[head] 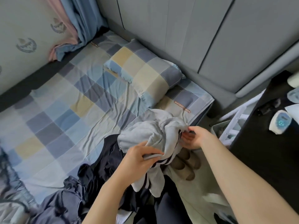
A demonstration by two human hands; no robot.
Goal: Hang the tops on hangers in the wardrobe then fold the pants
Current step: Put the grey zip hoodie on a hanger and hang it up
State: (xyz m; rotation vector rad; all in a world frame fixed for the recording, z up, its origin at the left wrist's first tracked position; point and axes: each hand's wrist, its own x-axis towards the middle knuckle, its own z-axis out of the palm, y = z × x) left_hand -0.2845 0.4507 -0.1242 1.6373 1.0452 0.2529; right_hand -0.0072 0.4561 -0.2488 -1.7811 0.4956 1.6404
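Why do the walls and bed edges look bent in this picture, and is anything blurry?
Head view: the wide-angle lens bows the grey wardrobe doors and the checked bedsheet; soft daylight, no glare; the dark clothes and frame edges look smeared, while the grey garment stays fairly clear.

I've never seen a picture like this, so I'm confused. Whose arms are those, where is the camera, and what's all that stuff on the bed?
The camera sits on a person's head and looks down, so you see their own two arms. The left hand and the right hand both grip a light grey garment with dark stripes, lifting it off the bed. Under it lies a pile of dark navy clothes. The bed has a checked sheet in blue, grey and yellow, and a matching pillow. Behind stands a grey padded headboard. At the right is a black table.
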